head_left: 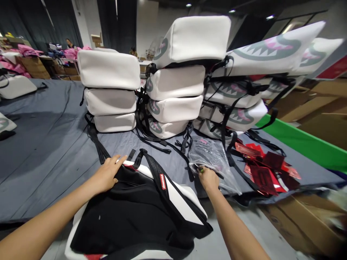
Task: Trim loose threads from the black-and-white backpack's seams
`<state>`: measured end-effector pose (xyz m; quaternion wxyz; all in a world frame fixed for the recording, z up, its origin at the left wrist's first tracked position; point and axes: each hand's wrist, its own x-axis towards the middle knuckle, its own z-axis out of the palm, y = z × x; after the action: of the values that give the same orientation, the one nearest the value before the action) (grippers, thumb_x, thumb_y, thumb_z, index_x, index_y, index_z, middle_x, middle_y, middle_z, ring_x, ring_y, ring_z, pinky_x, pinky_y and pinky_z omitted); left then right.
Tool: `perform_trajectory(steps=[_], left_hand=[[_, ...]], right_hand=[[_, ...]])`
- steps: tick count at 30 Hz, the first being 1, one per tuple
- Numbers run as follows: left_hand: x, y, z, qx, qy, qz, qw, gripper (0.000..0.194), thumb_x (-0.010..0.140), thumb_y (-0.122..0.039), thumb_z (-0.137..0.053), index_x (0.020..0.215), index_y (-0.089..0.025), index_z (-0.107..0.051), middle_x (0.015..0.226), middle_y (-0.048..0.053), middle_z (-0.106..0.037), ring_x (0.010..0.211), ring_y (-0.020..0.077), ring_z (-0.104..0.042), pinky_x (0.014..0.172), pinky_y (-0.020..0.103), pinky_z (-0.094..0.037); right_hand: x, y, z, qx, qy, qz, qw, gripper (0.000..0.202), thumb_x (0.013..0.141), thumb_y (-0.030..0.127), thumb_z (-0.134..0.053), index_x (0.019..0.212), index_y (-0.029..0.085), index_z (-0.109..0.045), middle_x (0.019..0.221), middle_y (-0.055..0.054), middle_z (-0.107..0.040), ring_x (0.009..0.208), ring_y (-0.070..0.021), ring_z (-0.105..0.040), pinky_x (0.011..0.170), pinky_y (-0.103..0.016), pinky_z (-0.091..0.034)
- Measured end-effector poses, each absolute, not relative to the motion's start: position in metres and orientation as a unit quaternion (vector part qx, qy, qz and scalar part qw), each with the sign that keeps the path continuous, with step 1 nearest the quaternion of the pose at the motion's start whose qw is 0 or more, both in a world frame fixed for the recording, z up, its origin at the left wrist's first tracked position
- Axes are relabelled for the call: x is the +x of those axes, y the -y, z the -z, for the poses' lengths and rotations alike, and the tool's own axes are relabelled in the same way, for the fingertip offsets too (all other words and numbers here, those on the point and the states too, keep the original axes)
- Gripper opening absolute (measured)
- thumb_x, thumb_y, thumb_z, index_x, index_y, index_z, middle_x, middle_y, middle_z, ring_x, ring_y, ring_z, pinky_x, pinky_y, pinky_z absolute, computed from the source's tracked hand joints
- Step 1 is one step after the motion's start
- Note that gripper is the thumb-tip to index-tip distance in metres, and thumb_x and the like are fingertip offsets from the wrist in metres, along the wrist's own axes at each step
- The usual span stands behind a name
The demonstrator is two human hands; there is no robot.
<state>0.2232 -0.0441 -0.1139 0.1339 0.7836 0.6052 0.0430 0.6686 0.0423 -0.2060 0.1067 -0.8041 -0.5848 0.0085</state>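
A black and white backpack (130,213) lies tilted at the table's front edge, its padded black back and a shoulder strap with a small red label facing up. My left hand (108,173) grips its upper left edge, fingers over the top. To the right, my right hand (208,177) is closed over the near end of a clear plastic bag (207,153) lying on the table. A slim dark object shows beside those fingers. What the fingers hold is mostly hidden, and I cannot make out its kind.
White backpacks with shark-mouth prints stand in stacks on the left (110,70), in the middle (176,83) and on the right (241,90). Loose black straps trail over the grey tablecloth (54,144). Red tags (267,169) lie at right, near cardboard boxes (303,220). People sit far back.
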Motion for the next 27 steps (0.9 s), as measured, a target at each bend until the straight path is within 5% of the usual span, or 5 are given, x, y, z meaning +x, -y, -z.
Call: perform_trajectory(steps=[4,12,18,22,27], left_hand=[[0.221,0.044,0.117,0.782,-0.608,-0.039,0.131,0.090,0.074,-0.009,-0.057,0.156,-0.023,-0.023,0.157,0.013,-0.033,0.134,0.0326,-0.043,0.109,0.047,-0.043],[0.226,0.045,0.113,0.775,-0.616,-0.053,0.129,0.090,0.075,-0.015,-0.065,0.155,-0.026,-0.026,0.157,0.014,-0.035,0.135,0.0338,-0.045,0.104,0.047,-0.047],[0.216,0.082,0.123,0.759,-0.584,-0.268,0.110,0.064,0.094,-0.033,-0.057,0.152,-0.024,-0.033,0.159,0.014,-0.030,0.147,0.0298,-0.030,0.119,0.052,-0.033],[0.202,0.122,0.139,0.798,-0.538,-0.260,0.083,0.033,0.094,-0.031,-0.058,0.127,-0.024,-0.062,0.164,0.011,-0.018,0.152,0.0332,-0.016,0.121,0.056,-0.028],[0.193,0.142,0.161,0.803,-0.523,-0.286,0.011,0.026,0.091,-0.012,-0.056,0.114,-0.021,-0.065,0.164,0.012,-0.017,0.153,0.0342,-0.015,0.121,0.056,-0.032]], right_hand=[[0.664,-0.020,0.185,-0.804,0.557,-0.015,0.208,0.026,0.085,0.012,-0.054,0.097,0.017,-0.076,0.100,-0.018,-0.072,0.097,-0.0307,-0.064,0.079,-0.037,-0.048],[0.591,0.028,0.120,-0.654,0.619,-0.217,0.378,0.043,0.082,0.056,-0.062,0.088,0.014,-0.073,0.071,-0.006,-0.070,0.062,-0.0211,-0.062,0.053,-0.029,-0.047],[0.497,0.056,0.086,-0.430,0.742,-0.274,0.435,0.015,0.085,0.031,-0.063,0.078,0.022,-0.073,0.081,-0.004,-0.073,0.077,-0.0212,-0.068,0.072,-0.032,-0.052],[0.461,0.061,0.086,-0.396,0.788,-0.247,0.401,0.014,0.090,0.023,-0.058,0.088,0.023,-0.072,0.083,-0.003,-0.075,0.074,-0.0204,-0.070,0.069,-0.030,-0.052],[0.428,0.060,0.083,-0.398,0.886,-0.183,0.153,0.034,0.074,-0.001,-0.059,0.089,0.026,-0.074,0.083,0.000,-0.077,0.076,-0.0216,-0.072,0.066,-0.027,-0.048]])
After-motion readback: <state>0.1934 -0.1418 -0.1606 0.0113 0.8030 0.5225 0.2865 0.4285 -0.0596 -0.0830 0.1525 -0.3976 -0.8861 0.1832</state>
